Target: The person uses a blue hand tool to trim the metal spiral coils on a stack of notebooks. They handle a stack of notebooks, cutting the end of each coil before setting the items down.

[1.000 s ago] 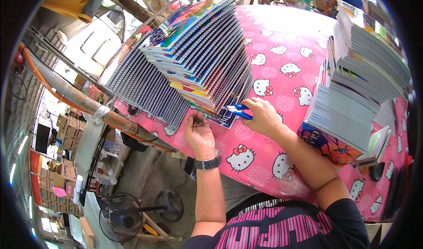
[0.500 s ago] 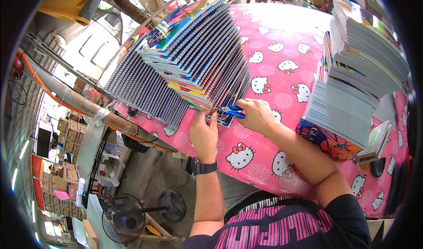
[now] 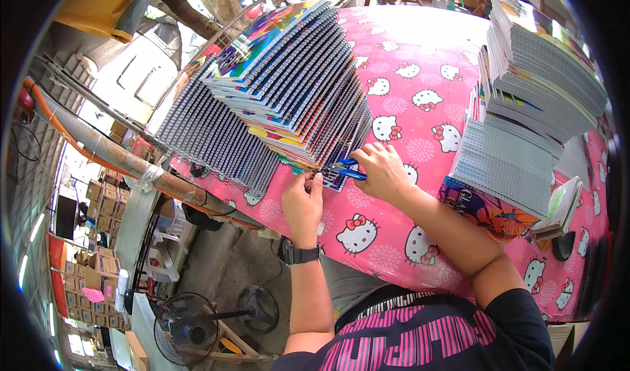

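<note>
A tall stack of wire-bound notebooks (image 3: 302, 75) stands in front of me, its spiral bindings facing right. My right hand (image 3: 382, 171) grips blue-handled pliers (image 3: 351, 169), whose jaws reach the near lower corner of the stack. Close to the same corner is my left hand (image 3: 303, 203), its thumb and fingers pinched together. Whether they hold a notebook's edge, a wire end or something else is too small to make out. A second slanting stack of spiral notebooks (image 3: 220, 131) leans beside the first on its left.
A pink patterned cloth (image 3: 420, 108) covers the table. At the right rise more stacked notebooks (image 3: 505, 164) with a small pad (image 3: 559, 207) beside them. A pipe with an orange hose (image 3: 131, 164) runs along the left edge. A black fan (image 3: 186, 328) stands on the lower left.
The pliers and right hand have shifted very slightly. My left hand has moved a little down and left, apart from the pliers' jaws.
</note>
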### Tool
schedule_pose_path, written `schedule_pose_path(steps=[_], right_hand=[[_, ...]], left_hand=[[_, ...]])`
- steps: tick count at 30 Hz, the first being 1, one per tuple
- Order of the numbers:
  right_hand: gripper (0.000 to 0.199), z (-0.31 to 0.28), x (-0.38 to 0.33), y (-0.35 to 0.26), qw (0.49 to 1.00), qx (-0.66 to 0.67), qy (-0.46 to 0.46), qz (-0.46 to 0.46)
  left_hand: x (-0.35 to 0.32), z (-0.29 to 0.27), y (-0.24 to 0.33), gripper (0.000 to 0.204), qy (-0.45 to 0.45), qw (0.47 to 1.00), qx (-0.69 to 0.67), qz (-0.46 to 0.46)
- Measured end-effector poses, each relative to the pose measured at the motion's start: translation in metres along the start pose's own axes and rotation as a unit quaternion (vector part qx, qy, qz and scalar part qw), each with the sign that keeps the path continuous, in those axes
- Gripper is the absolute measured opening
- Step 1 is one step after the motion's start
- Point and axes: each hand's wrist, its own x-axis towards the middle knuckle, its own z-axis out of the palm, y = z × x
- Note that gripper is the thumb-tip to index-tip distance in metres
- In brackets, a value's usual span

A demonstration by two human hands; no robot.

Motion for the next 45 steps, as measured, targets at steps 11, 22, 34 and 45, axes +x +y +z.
schedule_pose_path(steps=[11, 22, 34, 45], right_hand=[[0.037, 0.004, 0.001, -0.004, 0.997, 0.041, -0.054, 0.035], [0.034, 0.009, -0.006, 0.004, 0.999, -0.023, 0.035, -0.025], [0.032, 0.006, -0.009, 0.009, 0.998, 0.026, -0.021, 0.048], [0.034, 0.013, -0.003, 0.005, 0.993, 0.028, -0.094, 0.062]], left_hand=[[0.000, 0.004, -0.006, 0.027, 0.031, 0.999, -0.026, 0.034], [-0.005, 0.009, -0.013, 0.033, 0.027, 0.999, -0.019, 0.008], [-0.006, 0.010, -0.013, 0.029, 0.030, 0.998, -0.049, -0.010], [-0.003, 0.013, -0.009, 0.028, -0.038, 0.999, 0.034, -0.014]])
